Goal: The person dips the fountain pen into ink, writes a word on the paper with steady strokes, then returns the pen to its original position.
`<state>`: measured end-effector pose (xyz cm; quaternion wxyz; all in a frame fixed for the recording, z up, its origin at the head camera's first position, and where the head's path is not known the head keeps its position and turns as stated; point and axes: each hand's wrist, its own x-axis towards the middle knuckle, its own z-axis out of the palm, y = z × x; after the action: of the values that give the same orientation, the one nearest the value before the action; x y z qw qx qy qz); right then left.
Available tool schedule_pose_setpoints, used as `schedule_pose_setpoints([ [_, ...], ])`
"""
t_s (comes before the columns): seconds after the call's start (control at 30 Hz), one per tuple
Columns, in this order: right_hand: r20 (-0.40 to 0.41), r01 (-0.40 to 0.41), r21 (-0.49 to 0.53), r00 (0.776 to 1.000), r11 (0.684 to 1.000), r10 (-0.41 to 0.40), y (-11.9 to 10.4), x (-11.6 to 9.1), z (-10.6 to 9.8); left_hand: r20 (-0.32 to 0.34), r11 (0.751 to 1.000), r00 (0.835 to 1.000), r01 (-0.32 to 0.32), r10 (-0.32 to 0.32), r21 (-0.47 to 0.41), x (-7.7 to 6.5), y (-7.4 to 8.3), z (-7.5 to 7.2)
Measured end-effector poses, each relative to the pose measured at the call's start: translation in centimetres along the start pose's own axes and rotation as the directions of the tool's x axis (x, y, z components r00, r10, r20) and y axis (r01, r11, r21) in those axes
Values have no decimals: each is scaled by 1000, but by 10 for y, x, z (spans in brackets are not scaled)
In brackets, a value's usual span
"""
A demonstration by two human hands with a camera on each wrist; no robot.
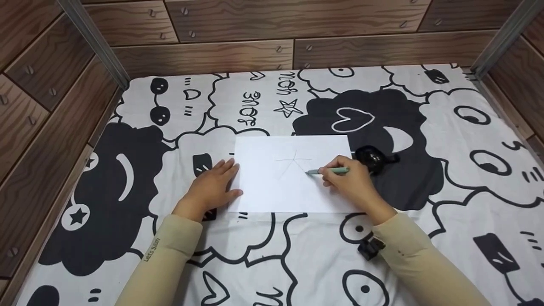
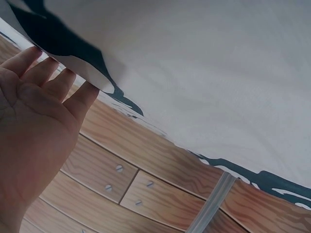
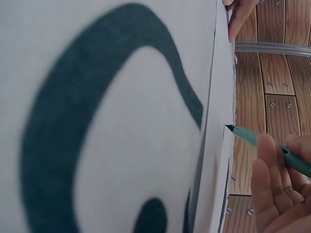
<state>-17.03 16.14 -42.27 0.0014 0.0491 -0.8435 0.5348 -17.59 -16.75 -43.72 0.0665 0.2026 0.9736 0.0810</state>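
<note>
A white sheet of paper lies on the patterned cloth. Thin lines of a stick-like figure are drawn on it: a crossbar, a short upright and two slanting strokes. My right hand pinches a green pen, its dark tip touching the paper at the lower end of the right slanting stroke. In the right wrist view, the pen sits between thumb and fingers. My left hand rests at the paper's left edge with fingers extended; in the left wrist view, its fingertips touch the surface.
Just right of the paper is a glossy black object, partly behind my right hand; its kind is unclear. A small black device is at my right wrist. Black-and-white cartoon cloth covers the table, with wood-patterned walls around it.
</note>
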Motion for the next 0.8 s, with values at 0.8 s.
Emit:
schedule_pose_setpoints([
  [0.8, 3, 26, 26, 1000, 999, -26, 6, -14, -12, 14, 1000, 1000, 16, -16, 1, 1, 0, 0],
])
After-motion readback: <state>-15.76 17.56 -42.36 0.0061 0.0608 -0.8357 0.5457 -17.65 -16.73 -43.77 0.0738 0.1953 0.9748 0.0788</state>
